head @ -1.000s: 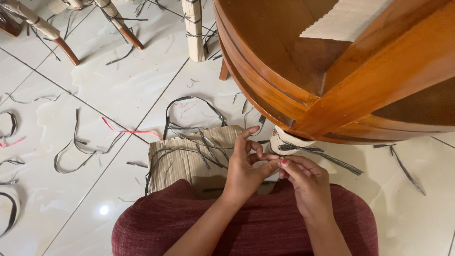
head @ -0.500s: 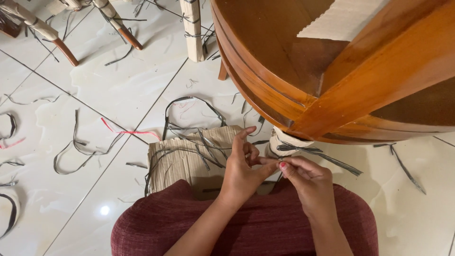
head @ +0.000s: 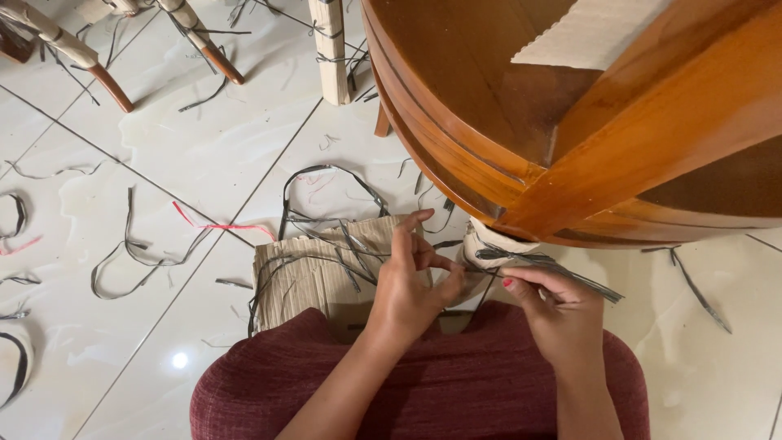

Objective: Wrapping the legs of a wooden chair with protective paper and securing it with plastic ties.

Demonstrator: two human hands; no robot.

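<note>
A brown wooden chair frame (head: 521,122) hangs over me at the upper right. One of its legs (head: 489,244) is wrapped in pale paper just below the frame. A dark flat strap (head: 562,269) lies across that wrapped leg. My right hand (head: 554,314) pinches the strap to the right of the leg. My left hand (head: 411,281) has its fingers curled at the leg's left side, touching the wrap and the strap's end. Both hands sit above my dark red lap (head: 423,383).
A piece of corrugated cardboard (head: 309,273) lies on the white tiled floor (head: 204,163) in front of me under loose dark straps (head: 326,175). More strap scraps (head: 130,253) are scattered left. Other wrapped chair legs (head: 334,49) stand at the top.
The view has shifted slightly. My right hand has slid rightwards along the strap, drawing it out across the wrapped leg. My left hand stays at the leg.
</note>
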